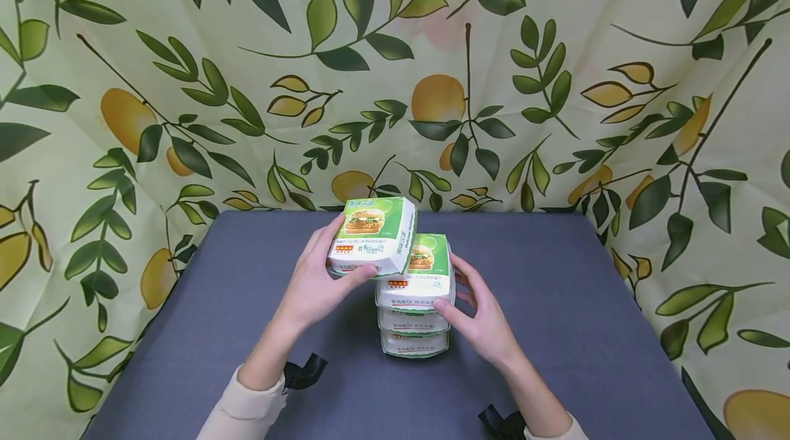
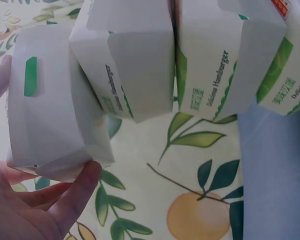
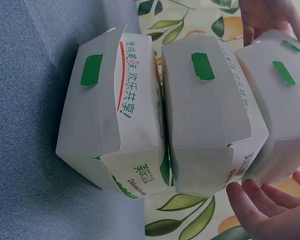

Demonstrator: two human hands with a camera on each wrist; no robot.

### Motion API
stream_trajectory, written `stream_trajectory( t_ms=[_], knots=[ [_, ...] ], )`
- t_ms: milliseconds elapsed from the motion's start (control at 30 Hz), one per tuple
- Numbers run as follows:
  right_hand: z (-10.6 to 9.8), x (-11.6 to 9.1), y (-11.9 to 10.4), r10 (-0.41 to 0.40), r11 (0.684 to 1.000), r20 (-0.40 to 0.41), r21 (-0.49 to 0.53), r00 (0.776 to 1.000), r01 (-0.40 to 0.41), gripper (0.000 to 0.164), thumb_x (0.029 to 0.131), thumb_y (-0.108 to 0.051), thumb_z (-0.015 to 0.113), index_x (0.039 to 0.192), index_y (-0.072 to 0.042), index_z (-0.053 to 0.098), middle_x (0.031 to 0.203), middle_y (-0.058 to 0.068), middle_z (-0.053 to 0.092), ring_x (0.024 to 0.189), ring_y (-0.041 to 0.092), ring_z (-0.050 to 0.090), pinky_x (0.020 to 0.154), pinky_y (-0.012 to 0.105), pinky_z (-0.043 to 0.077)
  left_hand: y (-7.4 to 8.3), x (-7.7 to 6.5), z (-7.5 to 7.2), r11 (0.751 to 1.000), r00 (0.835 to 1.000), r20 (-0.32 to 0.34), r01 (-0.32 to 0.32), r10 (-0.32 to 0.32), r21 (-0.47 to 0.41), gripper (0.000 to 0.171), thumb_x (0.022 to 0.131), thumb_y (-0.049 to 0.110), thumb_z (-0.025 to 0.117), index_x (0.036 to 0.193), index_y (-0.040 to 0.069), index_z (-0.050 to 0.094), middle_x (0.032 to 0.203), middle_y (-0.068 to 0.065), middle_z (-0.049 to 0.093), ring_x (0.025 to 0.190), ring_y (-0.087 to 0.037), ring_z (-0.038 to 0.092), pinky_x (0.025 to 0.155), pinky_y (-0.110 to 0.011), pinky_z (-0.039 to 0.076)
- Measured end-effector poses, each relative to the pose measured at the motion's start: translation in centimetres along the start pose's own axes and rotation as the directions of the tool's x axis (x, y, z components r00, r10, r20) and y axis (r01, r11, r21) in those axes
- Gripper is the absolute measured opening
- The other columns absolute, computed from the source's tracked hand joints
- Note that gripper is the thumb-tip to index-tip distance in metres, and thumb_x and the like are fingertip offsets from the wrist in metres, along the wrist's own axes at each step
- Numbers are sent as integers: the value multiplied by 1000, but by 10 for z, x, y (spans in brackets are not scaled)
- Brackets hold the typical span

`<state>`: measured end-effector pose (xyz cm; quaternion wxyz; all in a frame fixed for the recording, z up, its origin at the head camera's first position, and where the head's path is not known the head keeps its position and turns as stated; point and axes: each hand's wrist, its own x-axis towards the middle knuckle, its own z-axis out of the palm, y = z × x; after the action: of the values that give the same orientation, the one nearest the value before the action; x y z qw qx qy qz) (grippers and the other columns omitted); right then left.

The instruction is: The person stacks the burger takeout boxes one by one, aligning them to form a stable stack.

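Note:
My left hand grips a green-and-white hamburger box, thumb at its near edge and fingers on its far left side. That box is turned a little and overlaps the upper left of a stack in the head view; I cannot tell whether they touch. The stack holds three similar boxes, the top hamburger box above a middle box and a bottom box. My right hand holds the top stacked box at its right side, thumb on the front corner. In the right wrist view its fingers touch the box edge.
The stack stands on a table with a dark blue-grey cloth. Behind and beside the table hangs a pale curtain printed with leaves and orange fruit. Black straps show near both wrists.

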<state>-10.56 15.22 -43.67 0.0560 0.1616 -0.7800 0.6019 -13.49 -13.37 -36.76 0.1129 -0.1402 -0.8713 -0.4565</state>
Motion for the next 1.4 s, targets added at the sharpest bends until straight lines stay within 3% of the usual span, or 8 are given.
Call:
stream_trajectory(
  t_ms=[333,633,900,1033,1233,1400],
  knots=[
    [-1,1,1,-6,1000,-5,-11,1000,6,74,93,-13,74,157,-16,36,154,6,43,132,17,48,103,30,46,14,3,10,999,1000,-7,-5,5,39,103,78,55,84,161,24,31,151,-3,42,128,-24,48,100,-51,44],
    [-5,1,-1,-14,999,0,-30,1000,14,70,94,-13,73,156,-16,39,151,6,45,133,23,48,103,42,48,23,2,17,998,1000,5,-5,5,55,104,78,60,82,161,23,31,150,-2,41,125,-23,51,97,-50,46],
    [-15,9,-11,-64,998,-39,-15,997,64,70,92,-7,71,155,-10,40,154,7,43,137,34,44,106,33,46,25,3,20,999,1000,3,-4,4,52,105,77,62,81,161,24,31,151,-1,40,124,-23,50,97,-49,46],
    [-16,15,-20,-99,995,-44,16,994,99,71,92,-7,70,156,-12,39,157,3,40,140,32,41,110,28,41,27,3,21,998,1000,1,-10,10,63,105,77,61,82,161,23,32,151,-2,40,124,-24,49,96,-49,46],
    [-14,23,-31,-136,990,-31,37,990,137,73,91,-5,69,156,-14,37,158,3,38,141,27,39,111,31,40,31,3,23,998,1000,2,-13,13,67,106,77,61,82,161,23,31,151,-3,39,126,-26,48,98,-51,45],
    [-13,26,-32,-128,991,-15,34,992,128,73,92,-7,69,157,-12,36,159,6,37,142,36,38,110,30,40,30,4,28,998,1000,-13,-16,16,58,106,77,59,83,161,23,30,152,-4,37,129,-26,45,101,-53,44]
  ],
)
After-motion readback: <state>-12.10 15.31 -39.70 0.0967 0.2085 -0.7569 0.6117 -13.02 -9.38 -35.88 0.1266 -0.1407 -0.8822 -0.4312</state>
